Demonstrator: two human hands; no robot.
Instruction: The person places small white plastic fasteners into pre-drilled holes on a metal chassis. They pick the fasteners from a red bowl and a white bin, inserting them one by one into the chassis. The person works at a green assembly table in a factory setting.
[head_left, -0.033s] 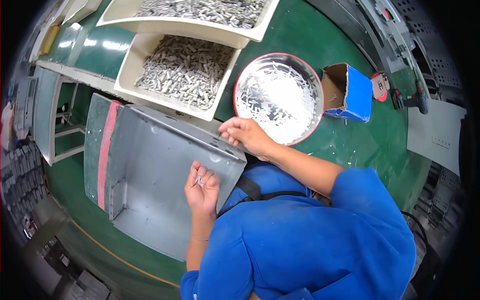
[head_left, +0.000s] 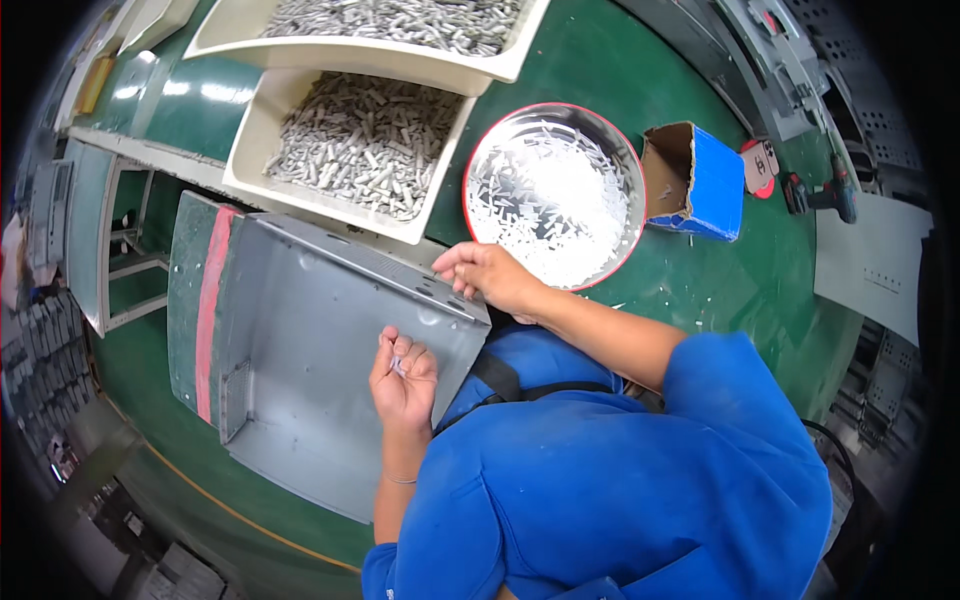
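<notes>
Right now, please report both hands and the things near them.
Left hand closed around small whitish pieces. Right hand, grip unclear, by open grey metal box. Round red-rimmed metal bowl beside right hand.

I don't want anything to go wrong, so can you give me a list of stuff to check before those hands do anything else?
1. Left hand has hold of something: ok, its curled fingers hold a small whitish thing.
2. Right hand has hold of something: cannot tell, its fingers are bent, but any piece is too small to see.
3. Right hand is off the edge of the grey metal casing: cannot tell, from above they overlap.
4. White pieces in the round bowl: ok, lots are there.
5. Lower cream bin has pieces in it: ok, a big heap.
</notes>
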